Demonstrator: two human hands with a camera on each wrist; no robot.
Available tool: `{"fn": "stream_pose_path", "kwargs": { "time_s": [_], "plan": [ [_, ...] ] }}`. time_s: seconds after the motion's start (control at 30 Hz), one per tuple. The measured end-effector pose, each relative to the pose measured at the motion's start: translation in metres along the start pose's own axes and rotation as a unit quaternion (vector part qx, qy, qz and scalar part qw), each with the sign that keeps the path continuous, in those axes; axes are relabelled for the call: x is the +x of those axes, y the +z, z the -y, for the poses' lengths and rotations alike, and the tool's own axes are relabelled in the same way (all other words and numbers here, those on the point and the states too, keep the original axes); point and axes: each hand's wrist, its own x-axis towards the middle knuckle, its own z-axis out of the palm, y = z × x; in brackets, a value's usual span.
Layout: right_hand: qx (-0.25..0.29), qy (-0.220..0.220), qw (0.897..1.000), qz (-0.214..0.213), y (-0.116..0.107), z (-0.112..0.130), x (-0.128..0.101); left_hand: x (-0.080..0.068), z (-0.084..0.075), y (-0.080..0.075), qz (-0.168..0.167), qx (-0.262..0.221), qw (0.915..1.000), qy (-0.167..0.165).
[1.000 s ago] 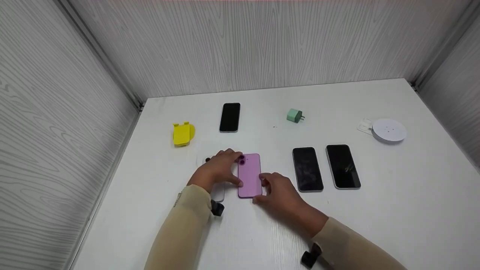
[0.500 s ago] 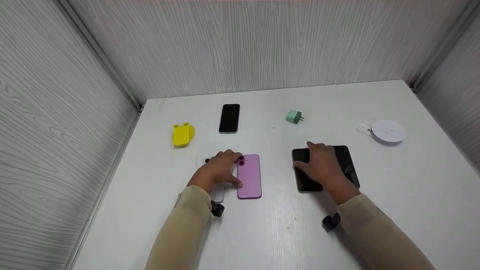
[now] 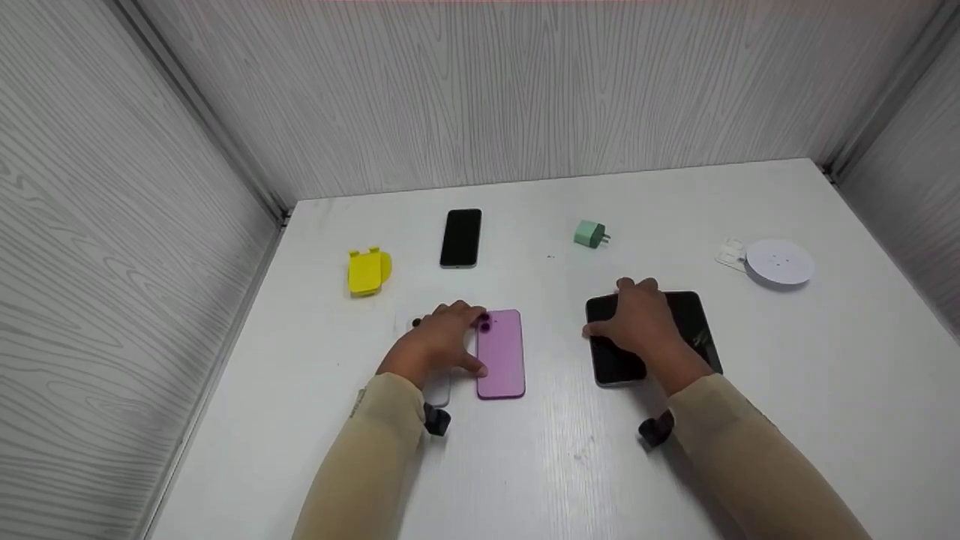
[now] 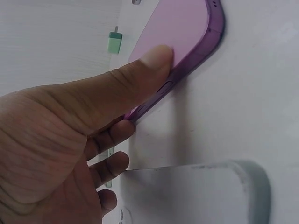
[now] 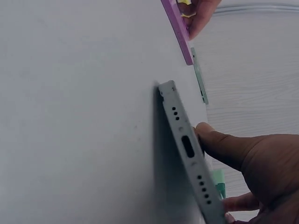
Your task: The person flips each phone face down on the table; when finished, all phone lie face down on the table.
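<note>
Grained grey panels (image 3: 487,97) wall in a white desk (image 3: 525,480), which fills the middle and bottom of the head frame. A person in beige sleeves (image 3: 360,465) works from the bottom edge, a black device on each wrist.

Left hand (image 3: 436,343): thumb on the long left edge of a pink phone (image 3: 502,364), forefinger at its camera corner, these two pinching that side; the other fingers loosely bent. The pink phone lies back up, just left of and below frame centre. The hand partly covers a white phone (image 3: 437,391) just beside it.

Right hand (image 3: 643,322), right of centre: thumb at the left edge of a black phone (image 3: 613,364), fingers reaching over its far side, gripping it. The hand also overlaps a second dark phone (image 3: 696,319) immediately to the right; contact with that one cannot be told.

Upper part of frame, left to right: yellow stand (image 3: 365,271), dark-screened phone (image 3: 460,238), green plug (image 3: 589,234), white disc (image 3: 780,262).
</note>
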Motion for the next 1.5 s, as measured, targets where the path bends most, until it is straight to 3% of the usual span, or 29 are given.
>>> {"fn": "stream_pose_path", "kwargs": {
  "time_s": [0.33,0.53,0.63,0.83,0.93,1.07,1.27,1.5],
  "plan": [
    [0.009,-0.011,1.000,-0.023,0.000,0.002,-0.003,-0.005,-0.007,0.004,-0.018,0.009,0.9998,0.005],
    [0.029,-0.030,0.996,-0.076,-0.002,-0.001,-0.002,-0.013,-0.031,0.015,-0.066,0.067,0.9954,0.021],
    [0.039,-0.036,0.994,-0.095,-0.002,-0.002,-0.002,-0.013,-0.051,0.029,-0.089,0.086,0.9907,0.055],
    [0.048,-0.037,0.992,-0.112,-0.003,-0.002,-0.001,-0.007,-0.091,0.064,-0.110,0.084,0.9765,0.165],
    [0.046,-0.036,0.992,-0.114,-0.003,-0.001,0.000,-0.004,-0.105,0.078,-0.120,0.084,0.9710,0.189],
    [0.045,-0.038,0.991,-0.116,-0.001,0.000,0.000,-0.001,-0.115,0.087,-0.141,0.083,0.9667,0.197],
    [0.051,-0.047,0.989,-0.130,0.002,0.000,-0.001,0.004,-0.118,0.088,-0.159,0.116,0.9609,0.195],
    [0.095,-0.047,0.986,-0.128,0.005,0.004,-0.012,0.008,-0.116,0.086,-0.155,0.126,0.9642,0.175]
  ]
}}
